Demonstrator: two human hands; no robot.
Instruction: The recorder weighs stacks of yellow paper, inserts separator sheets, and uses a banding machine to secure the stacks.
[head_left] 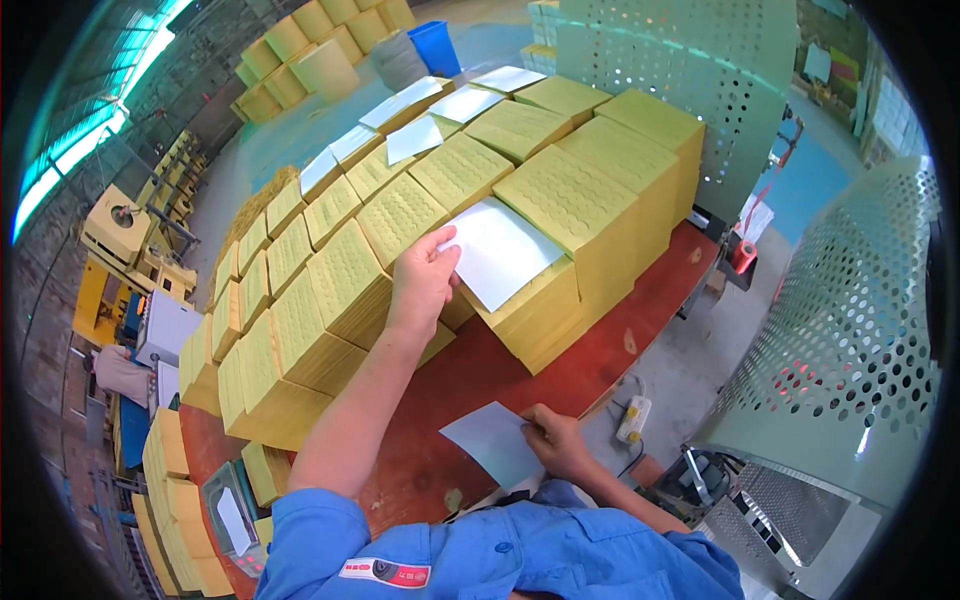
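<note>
My left hand (pixel 422 278) reaches forward and pinches the left corner of a white sheet (pixel 503 252), which lies on top of a stack of yellow paper (pixel 535 315) at the front of the pile. Close to my body, my right hand (pixel 553 436) grips the edge of another sheet, pale bluish in the shade (pixel 492 444), held over the table edge. Whether that one is a single sheet or several, I cannot tell. Around my left hand stand many yellow paper stacks (pixel 402 218) with rows of curved marks on their tops.
The stacks stand on a red table (pixel 420 480). More white sheets (pixel 413 138) lie on the farther stacks. Perforated green metal panels (pixel 820 370) rise at the right, near a white power strip (pixel 634 419). A scale-like device (pixel 232 515) sits at the left; a blue bin (pixel 434 48) stands behind.
</note>
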